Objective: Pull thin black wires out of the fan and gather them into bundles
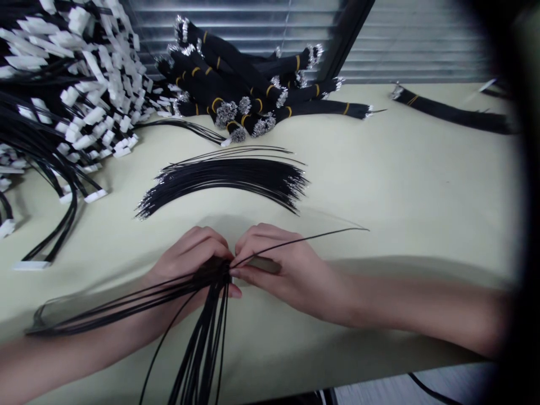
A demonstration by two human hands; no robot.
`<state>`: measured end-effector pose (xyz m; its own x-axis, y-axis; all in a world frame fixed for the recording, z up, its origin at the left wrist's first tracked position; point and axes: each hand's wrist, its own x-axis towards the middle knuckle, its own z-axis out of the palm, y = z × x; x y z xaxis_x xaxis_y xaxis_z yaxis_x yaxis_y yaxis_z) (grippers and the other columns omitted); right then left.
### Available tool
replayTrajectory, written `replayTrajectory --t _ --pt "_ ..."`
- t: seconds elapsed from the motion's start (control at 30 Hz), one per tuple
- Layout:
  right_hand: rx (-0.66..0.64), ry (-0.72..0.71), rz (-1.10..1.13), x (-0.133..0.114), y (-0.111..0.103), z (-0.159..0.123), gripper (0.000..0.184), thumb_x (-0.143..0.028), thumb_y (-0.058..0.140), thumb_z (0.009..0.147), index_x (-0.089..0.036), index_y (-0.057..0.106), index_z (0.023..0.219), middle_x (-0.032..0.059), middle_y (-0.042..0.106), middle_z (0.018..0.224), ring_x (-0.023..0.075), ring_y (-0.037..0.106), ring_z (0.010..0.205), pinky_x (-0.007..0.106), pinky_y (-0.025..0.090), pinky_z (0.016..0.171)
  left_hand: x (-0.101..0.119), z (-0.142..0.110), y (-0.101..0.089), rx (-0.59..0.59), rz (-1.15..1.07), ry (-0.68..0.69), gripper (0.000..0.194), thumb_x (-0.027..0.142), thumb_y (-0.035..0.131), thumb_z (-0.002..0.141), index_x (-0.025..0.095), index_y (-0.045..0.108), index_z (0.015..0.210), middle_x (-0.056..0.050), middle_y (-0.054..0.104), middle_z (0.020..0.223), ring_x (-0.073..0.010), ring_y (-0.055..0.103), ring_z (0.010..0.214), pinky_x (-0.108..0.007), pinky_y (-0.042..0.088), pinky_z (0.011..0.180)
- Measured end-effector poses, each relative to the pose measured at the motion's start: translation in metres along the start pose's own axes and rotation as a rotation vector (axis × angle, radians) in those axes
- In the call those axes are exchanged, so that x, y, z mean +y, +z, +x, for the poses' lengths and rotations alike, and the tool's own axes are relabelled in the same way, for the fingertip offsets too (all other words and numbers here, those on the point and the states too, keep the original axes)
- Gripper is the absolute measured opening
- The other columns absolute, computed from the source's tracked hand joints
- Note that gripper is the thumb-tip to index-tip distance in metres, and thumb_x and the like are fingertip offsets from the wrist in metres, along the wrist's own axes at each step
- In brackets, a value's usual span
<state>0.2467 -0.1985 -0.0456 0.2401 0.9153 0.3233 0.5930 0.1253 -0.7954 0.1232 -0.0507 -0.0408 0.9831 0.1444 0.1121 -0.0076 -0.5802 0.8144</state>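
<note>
My left hand (196, 256) is closed around a bunch of black wires (198, 343). Some of these wires hang toward the table's front edge, and others run back over my left forearm. Beside it, my right hand (274, 259) pinches a single black wire (312, 237) near its end, right up against the held bunch. The wire's other end sticks out to the right over my right hand. What the wires meet between my fingertips is too dark to make out. Just beyond both hands lies a spread of loose black wires (228, 177) with shiny metal tips.
At the back, several wire bundles (244, 67) tied with yellow bands are piled against the window blinds. A large heap of black cables with white connectors (101, 73) fills the left. Another banded bundle (451, 112) lies at the far right on the pale table (400, 185).
</note>
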Motion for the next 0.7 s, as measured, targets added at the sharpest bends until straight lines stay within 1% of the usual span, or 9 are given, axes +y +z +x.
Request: replayTrajectory --t 0.13,0.3,0.37,0.43,0.57,0.7 --pt "-0.046 -0.049 -0.060 -0.001 0.000 -0.001 0.011 -0.016 0.050 0.090 -0.015 0.060 0.086 0.0039 0.064 0.088 0.0126 0.056 0.086 0.027 0.046 0.083 0.000 0.000 0.000 -0.010 -0.024 -0.010 0.015 0.013 0.071 0.069 0.018 0.059 0.079 0.001 0.054 0.084 -0.0100 0.054 0.076 -0.017 0.050 0.066" --pt "-0.033 -0.144 -0.194 -0.003 0.002 -0.002 0.014 -0.014 0.045 0.091 -0.014 0.059 0.089 0.0056 0.064 0.090 0.0131 0.057 0.086 0.027 0.044 0.084 0.006 0.006 -0.008 -0.114 -0.091 -0.030 0.010 0.007 0.062 0.072 0.016 0.059 0.076 -0.002 0.053 0.079 -0.0137 0.054 0.075 -0.022 0.052 0.062" --pt "-0.040 -0.178 -0.264 -0.003 0.003 -0.002 0.013 -0.013 0.045 0.091 -0.013 0.059 0.089 0.0057 0.064 0.091 0.0132 0.057 0.088 0.028 0.043 0.086 0.007 0.008 -0.009 -0.122 -0.071 -0.032 0.009 0.007 0.061 0.071 0.015 0.058 0.075 -0.003 0.052 0.077 -0.0147 0.052 0.073 -0.023 0.052 0.060" --pt "-0.055 -0.201 -0.329 -0.003 0.003 -0.003 0.012 -0.013 0.046 0.090 -0.014 0.058 0.090 0.0055 0.065 0.093 0.0134 0.057 0.089 0.029 0.043 0.087 0.008 0.008 -0.008 -0.119 -0.060 -0.030 0.013 0.006 0.063 0.069 0.016 0.058 0.074 -0.002 0.051 0.076 -0.0145 0.052 0.072 -0.024 0.053 0.061" --pt "-0.070 -0.218 -0.380 -0.003 0.002 -0.003 0.013 -0.014 0.045 0.091 -0.014 0.058 0.089 0.0051 0.065 0.092 0.0128 0.058 0.088 0.028 0.043 0.087 0.005 0.004 -0.004 -0.107 -0.156 -0.052 0.017 0.003 0.058 0.071 0.020 0.057 0.074 0.000 0.050 0.079 -0.0131 0.053 0.074 -0.021 0.053 0.062" --pt "-0.082 -0.191 -0.340 -0.004 0.002 -0.002 0.017 -0.018 0.042 0.093 -0.015 0.058 0.087 0.0047 0.065 0.089 0.0118 0.058 0.087 0.027 0.044 0.086 0.002 0.000 -0.002 -0.115 -0.217 -0.080 0.018 0.003 0.052 0.075 0.021 0.053 0.074 0.002 0.047 0.083 -0.0107 0.052 0.077 -0.016 0.053 0.064"
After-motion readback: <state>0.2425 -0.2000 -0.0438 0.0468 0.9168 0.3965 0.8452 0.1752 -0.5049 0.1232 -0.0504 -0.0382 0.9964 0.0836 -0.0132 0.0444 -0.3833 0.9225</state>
